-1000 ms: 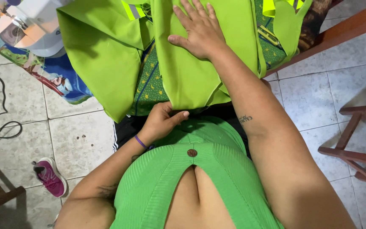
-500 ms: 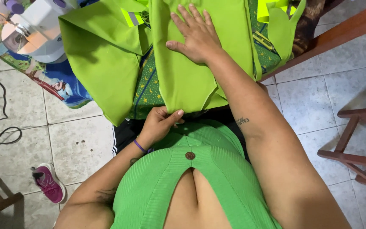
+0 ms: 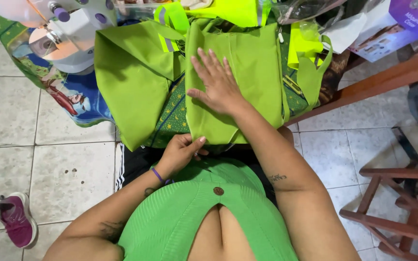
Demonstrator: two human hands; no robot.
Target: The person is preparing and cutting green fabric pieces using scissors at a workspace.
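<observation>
While the head camera looks straight down, the right hand [image 3: 218, 84] lies flat with fingers spread on a folded piece of green fabric [image 3: 247, 63], pressing it onto the table; it grips nothing. That fabric lies in the middle of the table and its near edge hangs just over the front edge, above the person's lap. The left hand [image 3: 182, 152] is at that near edge, thumb and fingers pinched on the lower hem of the green fabric. A purple band circles the left wrist.

Just left of the held piece, a second green fabric piece [image 3: 131, 77] drapes over the table's front, its pointed corner hanging down towards the floor. Both pieces lie on a patterned tablecloth [image 3: 73, 96] with a dark green starred part showing between them. A white sewing machine [image 3: 68, 29] with purple knobs stands at the far left of the table. Bright yellow fabric [image 3: 238, 12] sits behind the green pieces, and a purple box [image 3: 407, 17] is at the far right.

On the tiled floor, a pink shoe [image 3: 18, 224] lies at the left, and a wooden stool [image 3: 397, 208] stands at the right.
</observation>
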